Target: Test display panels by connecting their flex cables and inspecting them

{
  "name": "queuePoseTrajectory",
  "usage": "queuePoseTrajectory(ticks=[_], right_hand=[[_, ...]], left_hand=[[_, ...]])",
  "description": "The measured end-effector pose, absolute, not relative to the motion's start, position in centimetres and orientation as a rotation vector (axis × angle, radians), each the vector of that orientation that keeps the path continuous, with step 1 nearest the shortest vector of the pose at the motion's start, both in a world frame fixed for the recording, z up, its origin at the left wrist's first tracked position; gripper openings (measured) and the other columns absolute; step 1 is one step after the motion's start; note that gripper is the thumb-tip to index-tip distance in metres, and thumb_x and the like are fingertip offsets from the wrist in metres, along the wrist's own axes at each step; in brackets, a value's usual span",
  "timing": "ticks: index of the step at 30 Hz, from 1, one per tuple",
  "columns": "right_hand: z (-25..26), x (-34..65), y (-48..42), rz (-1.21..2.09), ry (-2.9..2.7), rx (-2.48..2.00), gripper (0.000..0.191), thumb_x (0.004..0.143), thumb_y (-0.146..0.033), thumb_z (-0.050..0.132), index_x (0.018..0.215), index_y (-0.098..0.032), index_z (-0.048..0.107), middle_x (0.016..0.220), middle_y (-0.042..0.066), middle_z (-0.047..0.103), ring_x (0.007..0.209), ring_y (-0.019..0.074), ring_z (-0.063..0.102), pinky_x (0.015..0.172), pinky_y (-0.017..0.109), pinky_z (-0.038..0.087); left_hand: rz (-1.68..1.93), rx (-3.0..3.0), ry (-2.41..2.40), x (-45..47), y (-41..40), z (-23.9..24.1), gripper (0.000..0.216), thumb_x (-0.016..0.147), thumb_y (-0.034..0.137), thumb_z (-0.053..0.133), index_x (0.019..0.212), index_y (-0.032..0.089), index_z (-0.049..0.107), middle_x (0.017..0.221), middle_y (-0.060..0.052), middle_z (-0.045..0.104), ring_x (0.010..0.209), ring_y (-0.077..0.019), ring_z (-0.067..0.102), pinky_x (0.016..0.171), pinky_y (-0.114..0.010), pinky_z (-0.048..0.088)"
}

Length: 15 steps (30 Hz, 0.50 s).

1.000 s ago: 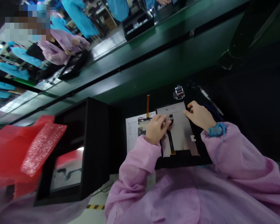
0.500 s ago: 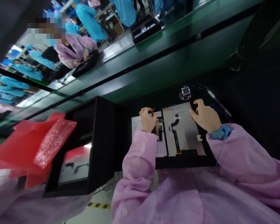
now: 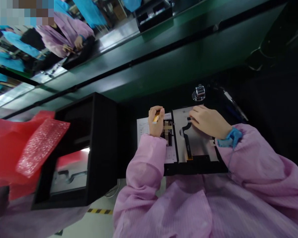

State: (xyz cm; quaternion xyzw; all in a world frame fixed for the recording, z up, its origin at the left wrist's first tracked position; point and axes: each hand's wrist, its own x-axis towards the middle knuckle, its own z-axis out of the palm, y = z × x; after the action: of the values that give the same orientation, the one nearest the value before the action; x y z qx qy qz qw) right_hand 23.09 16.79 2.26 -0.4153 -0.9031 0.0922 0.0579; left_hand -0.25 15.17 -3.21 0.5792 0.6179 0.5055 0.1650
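A grey display panel [image 3: 201, 142] lies back-up on a black fixture [image 3: 196, 168], with a black flex cable [image 3: 186, 138] curving across it. My right hand [image 3: 207, 120], fingers bent, presses its fingertips on the panel's top near the cable's upper end; a blue wrist strap [image 3: 229, 137] circles that wrist. My left hand [image 3: 156, 124] is closed on a small orange and yellow tool [image 3: 156, 117], held over a printed paper sheet [image 3: 142, 127] and a small board [image 3: 167, 130] left of the panel.
A black open-fronted box [image 3: 99, 148] stands to the left, with red bubble wrap [image 3: 37, 148] beside it. A clear round holder [image 3: 198, 92] sits beyond the panel. A green conveyor [image 3: 164, 62] runs behind. Other people in pink and blue coats work at the far left.
My left hand left the flex cable, went to the paper and picked up the orange tool. My right hand slid from the panel's right edge to its top middle.
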Motion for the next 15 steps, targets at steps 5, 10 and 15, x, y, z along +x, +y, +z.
queuePoseTrajectory(ticks=[5,10,15], right_hand=[[0.4,22.2,17.2,0.247,-2.841,-1.086,0.019,0.098,-0.019,0.050,0.095,-0.011,0.067,0.108,0.012,0.063,0.102,0.0241,0.055,0.083,0.035,0.046],[0.5,21.3,16.5,0.093,-2.918,-1.081,0.024,0.097,-0.011,0.045,0.092,-0.009,0.068,0.103,0.013,0.064,0.099,0.0264,0.054,0.080,0.036,0.041],[2.0,19.9,15.6,0.145,-2.938,-1.253,0.028,0.092,0.000,0.042,0.093,-0.008,0.069,0.103,0.015,0.066,0.096,0.0267,0.056,0.073,0.034,0.038]], left_hand=[[1.404,1.684,1.704,-0.1,14.8,-3.6,0.035,0.093,0.046,0.061,0.119,0.023,0.056,0.120,-0.009,0.061,0.116,-0.0219,0.058,0.098,-0.037,0.050],[1.351,1.874,1.658,0.0,15.0,-3.4,0.026,0.099,0.045,0.051,0.107,0.023,0.061,0.109,-0.008,0.067,0.106,-0.0208,0.063,0.091,-0.037,0.052],[1.348,1.859,1.683,0.1,15.1,-3.1,0.038,0.103,0.050,0.039,0.096,0.022,0.065,0.098,-0.007,0.071,0.096,-0.0197,0.065,0.086,-0.036,0.051]])
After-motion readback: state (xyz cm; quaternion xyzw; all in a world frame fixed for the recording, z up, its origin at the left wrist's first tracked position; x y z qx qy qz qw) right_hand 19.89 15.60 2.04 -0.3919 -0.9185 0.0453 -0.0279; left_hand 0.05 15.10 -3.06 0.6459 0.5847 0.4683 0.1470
